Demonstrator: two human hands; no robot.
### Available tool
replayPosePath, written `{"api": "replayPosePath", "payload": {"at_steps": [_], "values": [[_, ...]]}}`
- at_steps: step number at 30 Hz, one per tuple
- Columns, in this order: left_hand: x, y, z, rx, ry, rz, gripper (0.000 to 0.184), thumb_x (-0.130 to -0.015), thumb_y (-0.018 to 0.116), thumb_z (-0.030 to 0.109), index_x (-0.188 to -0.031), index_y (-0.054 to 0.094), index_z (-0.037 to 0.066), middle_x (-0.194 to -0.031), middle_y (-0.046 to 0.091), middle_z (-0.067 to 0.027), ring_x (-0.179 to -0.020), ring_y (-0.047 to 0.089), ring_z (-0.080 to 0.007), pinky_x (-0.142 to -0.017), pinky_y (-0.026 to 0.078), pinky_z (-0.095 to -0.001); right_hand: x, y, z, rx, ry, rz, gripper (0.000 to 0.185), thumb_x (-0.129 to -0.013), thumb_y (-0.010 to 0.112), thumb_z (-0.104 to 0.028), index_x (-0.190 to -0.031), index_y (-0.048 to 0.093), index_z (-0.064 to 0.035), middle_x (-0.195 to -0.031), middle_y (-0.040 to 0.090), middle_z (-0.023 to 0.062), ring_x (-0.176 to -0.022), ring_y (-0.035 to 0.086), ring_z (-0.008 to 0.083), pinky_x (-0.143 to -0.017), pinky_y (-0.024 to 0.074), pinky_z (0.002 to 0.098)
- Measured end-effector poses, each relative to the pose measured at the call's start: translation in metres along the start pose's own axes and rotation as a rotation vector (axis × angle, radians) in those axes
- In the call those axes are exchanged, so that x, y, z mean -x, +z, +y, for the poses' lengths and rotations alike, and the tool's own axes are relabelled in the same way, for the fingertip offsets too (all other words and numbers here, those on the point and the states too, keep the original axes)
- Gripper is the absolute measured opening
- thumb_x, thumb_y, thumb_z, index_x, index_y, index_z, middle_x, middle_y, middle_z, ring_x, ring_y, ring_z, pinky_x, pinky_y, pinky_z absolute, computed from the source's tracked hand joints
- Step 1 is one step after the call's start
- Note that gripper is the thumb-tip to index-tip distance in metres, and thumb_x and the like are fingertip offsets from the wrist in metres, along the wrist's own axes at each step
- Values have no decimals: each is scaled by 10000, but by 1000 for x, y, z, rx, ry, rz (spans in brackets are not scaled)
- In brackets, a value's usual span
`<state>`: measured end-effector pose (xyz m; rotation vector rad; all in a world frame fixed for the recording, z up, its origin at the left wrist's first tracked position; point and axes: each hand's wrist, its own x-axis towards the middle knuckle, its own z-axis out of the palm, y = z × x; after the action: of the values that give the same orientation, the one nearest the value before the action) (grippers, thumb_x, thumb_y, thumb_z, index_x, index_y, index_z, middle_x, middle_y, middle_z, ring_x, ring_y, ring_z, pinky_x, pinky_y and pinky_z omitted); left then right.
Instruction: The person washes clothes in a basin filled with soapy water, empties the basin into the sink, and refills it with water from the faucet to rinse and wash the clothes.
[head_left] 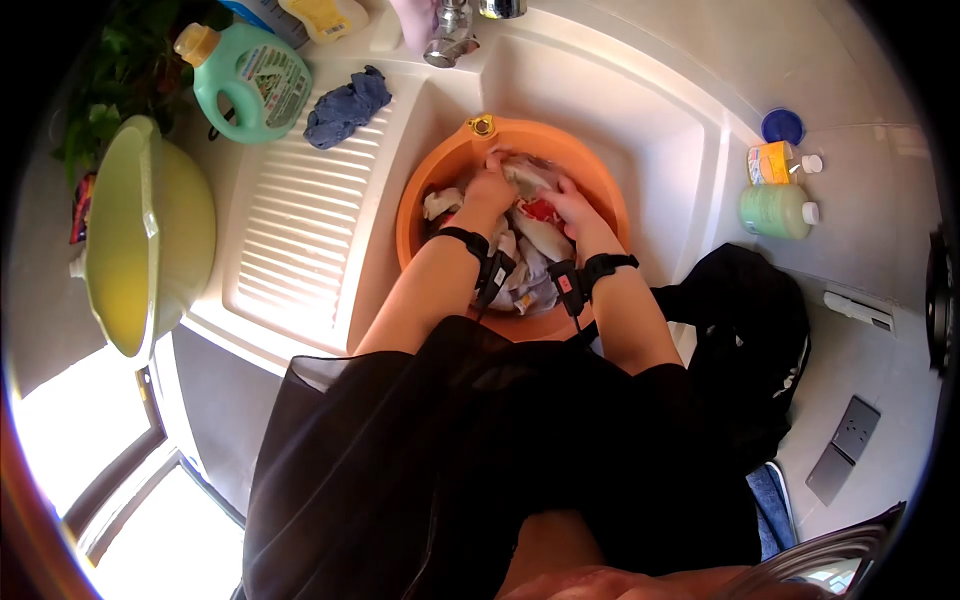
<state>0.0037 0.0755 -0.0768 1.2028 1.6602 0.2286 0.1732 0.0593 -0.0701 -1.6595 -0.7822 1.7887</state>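
Note:
An orange basin (415,215) sits in the white sink (660,140) and holds a bunched pile of wet-looking laundry (540,235), mostly white and grey with a red patch. My left hand (488,188) is in the basin at the far side of the pile, its fingers curled into the cloth. Across from it, my right hand (570,208) grips the cloth close to the red patch. A light, wet-looking fold lies between the two hands. Some fingertips are hidden in the fabric. Each wrist wears a black strap with a small device.
A ribbed washboard surface (310,220) lies left of the basin, with a blue-grey cloth (347,107) at its top. Beyond are a green detergent jug (250,85) and a tap (452,40). A yellow-green tub (185,220) stands left; bottles (775,210) and black clothing (745,340) are right.

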Motion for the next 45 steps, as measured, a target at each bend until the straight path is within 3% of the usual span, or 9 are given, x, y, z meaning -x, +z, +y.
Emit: {"api": "replayPosePath", "payload": {"at_steps": [4, 8, 15, 21, 26, 32, 37, 38, 45], "values": [[42, -9, 23, 332, 278, -124, 884, -717, 745, 307, -1407, 238, 86, -1328, 436, -274, -1213, 458, -423, -993, 401, -420, 23, -13, -28, -359, 363, -414, 607, -899, 479, -588, -1275, 477, -113, -1135, 602, 112, -943, 630, 257, -708, 551, 401], [118, -16, 41, 36, 746, 51, 882, -666, 824, 343, -1333, 320, 58, -1261, 479, -252, -1170, 482, -424, -969, 414, -430, 78, 18, -48, -486, 105, -291, 740, -838, 402, -725, -1169, 561, -83, -1102, 618, 105, -1014, 618, 249, -865, 514, 415], [145, -9, 42, 87, 833, 154, 664, -730, 787, 356, -1192, 427, 43, -1072, 579, -234, -987, 585, -413, -860, 476, -433, 97, 21, -42, -560, 198, -265, 578, -929, 448, -559, -1152, 568, -39, -1122, 618, 112, -1041, 606, 217, -881, 502, 359], [155, -9, 44, 179, 606, 136, 391, -863, 643, 337, -1068, 548, 18, -988, 621, -236, -944, 599, -399, -840, 479, -407, 116, 33, -43, -384, -122, -305, 351, -977, 459, -323, -1116, 580, -25, -1115, 625, 92, -984, 616, 197, -822, 490, 327], [138, -13, 45, 344, 461, 229, 275, -935, 536, 264, -951, 605, -2, -961, 641, -205, -926, 611, -356, -827, 471, -377, 135, 21, -61, 575, -369, 47, 346, -925, 529, -321, -1033, 577, 4, -960, 635, 192, -894, 617, 325, -780, 470, 391], [122, -57, 24, -43, 557, 469, 617, -801, 688, 411, -1232, 434, 49, -1080, 547, -173, -931, 583, -296, -805, 489, -379, 127, -28, -64, 873, -958, 399, 598, -780, 690, -380, -1197, 484, -5, -1048, 553, 217, -1026, 528, 389, -838, 442, 430], [106, -46, -1, -575, 586, 475, 899, -646, 788, 500, -1400, 368, 246, -1384, 358, -124, -1239, 378, -385, -1000, 370, -510, 113, -30, -41, 1259, -684, 294, 837, -747, 722, -429, -1421, 309, -152, -1289, 433, 250, -1187, 419, 417, -982, 370, 458], [102, -40, -2, -724, 396, 269, 1072, -603, 776, 586, -1474, 191, 364, -1542, 106, -100, -1374, 142, -445, -1058, 233, -615, 106, -25, -31, 1343, -650, 258, 878, -742, 727, -437, -1452, 275, -189, -1329, 403, 260, -1211, 398, 426, -1004, 355, 465], [91, -17, -13, -938, 250, -13, 1107, -616, 722, 659, -1487, 94, 393, -1574, -61, -80, -1418, 12, -424, -1056, 144, -667, 65, 17, -3, 1458, -12, 36, 1014, -737, 622, -645, -1500, 29, -336, -1553, -39, 194, -1366, 115, 507, -1046, 222, 612]]}}
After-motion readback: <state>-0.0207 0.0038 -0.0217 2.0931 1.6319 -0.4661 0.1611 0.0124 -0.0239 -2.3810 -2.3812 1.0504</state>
